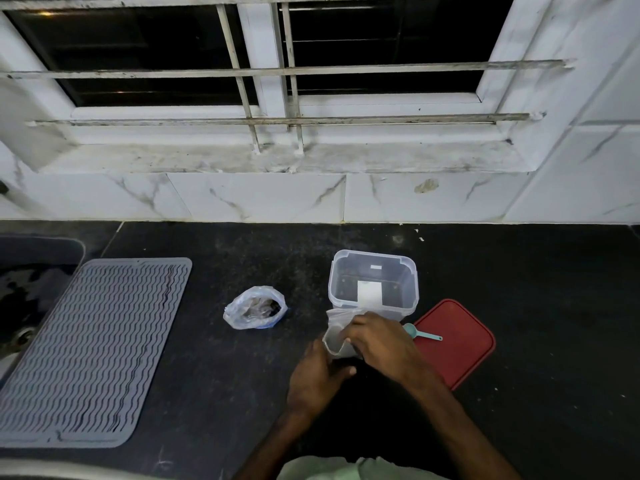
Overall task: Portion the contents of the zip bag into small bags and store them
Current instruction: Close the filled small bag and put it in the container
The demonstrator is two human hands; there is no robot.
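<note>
Hands meet low on the dark counter (346, 244), both on one small bag (335, 337). The right hand (379, 342) is curled over it, fingertips pinching its upper edge. The left hand (320, 374) grips its near side from below, though the bag hides how those fingers lie. The small bag stands roughly upright between them with its mouth partly spread and facing up and away from the person. It is just in front of the clear container (372, 282), which stands open. The zip bag (255, 308), holding dark contents with its top rolled open, sits to the left and a little beyond the hands, apart from them. The left hand is the nearer one to it. On the other side a teal scoop (420, 333) rests on the red lid (457, 344), just beside the right hand, its handle pointing right. Filling probably turns on that split: the right hand could take the scoop and would then have to cross leftward over the small bag to reach the zip bag. A grey ribbed mat (93, 348) lies farther left.
</note>
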